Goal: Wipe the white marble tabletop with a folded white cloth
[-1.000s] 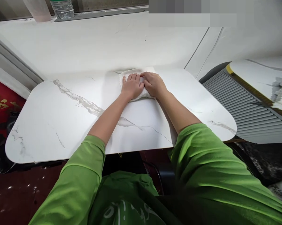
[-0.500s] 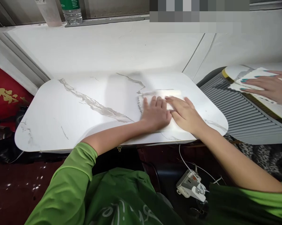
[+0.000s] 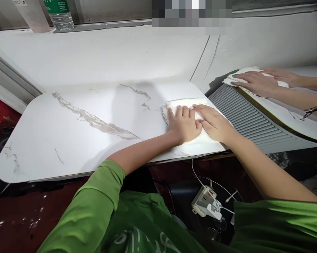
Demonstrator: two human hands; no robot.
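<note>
A white cloth with a scalloped left edge lies spread on the right part of a white marble-patterned tabletop. My left hand presses on the cloth from above, fingers spread and pointing away from me. Beside it, my right hand rests flat on the same cloth, its fingers stretched toward the left. The two hands touch or nearly touch at the thumbs. Both palms hide much of the cloth's middle.
At the right, another person's hands press a white cloth on a neighbouring table with ribbed grey sides. Bottles, one a green-labelled bottle, stand on the ledge behind. A power strip with cables sits below the table's front edge.
Both my hands and the cloth have slid right, toward the tabletop's right end. The camera view has turned right. More of the other person's arms shows, with both hands on their cloth.
</note>
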